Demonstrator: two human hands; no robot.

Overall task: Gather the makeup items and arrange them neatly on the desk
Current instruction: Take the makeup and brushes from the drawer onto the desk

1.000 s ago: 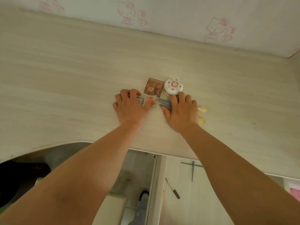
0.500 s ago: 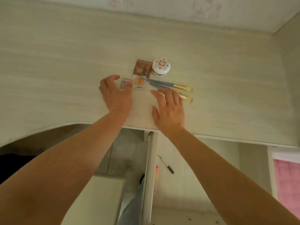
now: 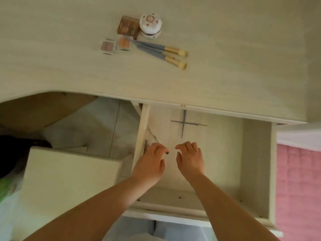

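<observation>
On the desk [image 3: 225,66] lie a brown eyeshadow palette [image 3: 127,27], a round white flowered compact [image 3: 150,26], two small square pots [image 3: 108,46] [image 3: 124,44] and two blue-handled brushes [image 3: 161,53]. Both of my hands are down in the open drawer [image 3: 255,162]. My left hand [image 3: 150,162] curls its fingers over a thin pen, of which only the dark tip [image 3: 167,153] shows. My right hand [image 3: 190,158] hovers beside it with loosely curled fingers and holds nothing. Two thin blue tools [image 3: 183,122] lie crossed at the drawer's back.
A crumpled white tissue [image 3: 151,136] leans against the drawer's left wall. A white box-like stool [image 3: 69,174] stands on the left under the desk's curved edge. Pink bedding [image 3: 298,188] lies to the right of the drawer.
Both hands left the items on the desk and came down into the open drawer. My view dropped from the desktop to the drawer.
</observation>
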